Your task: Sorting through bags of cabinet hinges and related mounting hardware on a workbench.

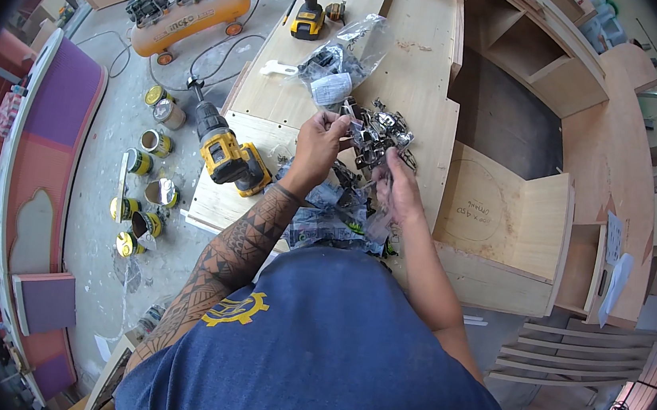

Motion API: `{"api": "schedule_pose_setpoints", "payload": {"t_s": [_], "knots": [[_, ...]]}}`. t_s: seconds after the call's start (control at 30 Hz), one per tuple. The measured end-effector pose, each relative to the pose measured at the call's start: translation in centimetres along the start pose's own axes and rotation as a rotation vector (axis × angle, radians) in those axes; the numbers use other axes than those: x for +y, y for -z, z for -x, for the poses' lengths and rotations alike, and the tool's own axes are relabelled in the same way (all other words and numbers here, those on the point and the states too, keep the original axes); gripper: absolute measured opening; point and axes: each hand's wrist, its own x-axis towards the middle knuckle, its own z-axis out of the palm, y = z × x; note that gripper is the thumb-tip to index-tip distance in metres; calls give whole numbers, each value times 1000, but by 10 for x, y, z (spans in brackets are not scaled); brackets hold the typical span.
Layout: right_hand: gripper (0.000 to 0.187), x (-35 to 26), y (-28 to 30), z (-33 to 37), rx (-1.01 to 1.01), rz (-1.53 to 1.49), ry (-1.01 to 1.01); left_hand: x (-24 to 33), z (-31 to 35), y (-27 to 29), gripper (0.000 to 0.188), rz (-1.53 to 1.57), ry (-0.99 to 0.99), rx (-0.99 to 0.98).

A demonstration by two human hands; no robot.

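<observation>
A heap of shiny metal cabinet hinges (384,135) lies on the pale wooden panel (419,62) in front of me. My left hand (318,149) is at the heap's left side, thumb and fingers pinched on what looks like thin clear plastic wrapping (355,131). My right hand (399,190) is at the near right side of the heap, thumb raised, its fingers curled and smeared by motion. Whether it holds anything I cannot make out. Crumpled clear plastic bags (330,225) with dark contents lie between my forearms, against my shirt.
A yellow-black cordless drill (226,154) stands left of my left hand, another drill (307,11) farther back. Beyond the hinges lies a clear bag of hardware (339,62). Open wooden cabinet boxes (503,215) flank the right. Paint cans (156,143) and an orange air compressor (195,23) are on the floor.
</observation>
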Motion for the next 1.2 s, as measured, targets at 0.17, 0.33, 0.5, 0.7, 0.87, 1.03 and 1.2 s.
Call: {"api": "schedule_pose_setpoints", "payload": {"t_s": [0.17, 0.33, 0.5, 0.7, 0.87, 1.03, 1.2], "knots": [[25, 13, -1, -22, 40, -7, 307, -15, -5, -4, 16, 30, 111, -190], [17, 10, 5, -20, 98, 371, 426, -23, 2, -6, 28, 211, 202, -256], [23, 11, 23, -31, 210, 669, 477, -26, 1, -3, 37, 154, 364, -265], [28, -18, 75, -77, 355, 1105, 374, -19, -8, 39, 34, -14, 236, -35], [26, -11, 97, -108, 390, 1285, 320, -29, -16, 58, 29, -511, 0, 137], [27, -8, 90, -120, 415, 1377, 331, -41, -20, 18, 26, -983, -508, -47], [31, -30, 84, -113, 586, 1166, 489, -78, -26, -26, 21, -1447, -447, -251]]}}
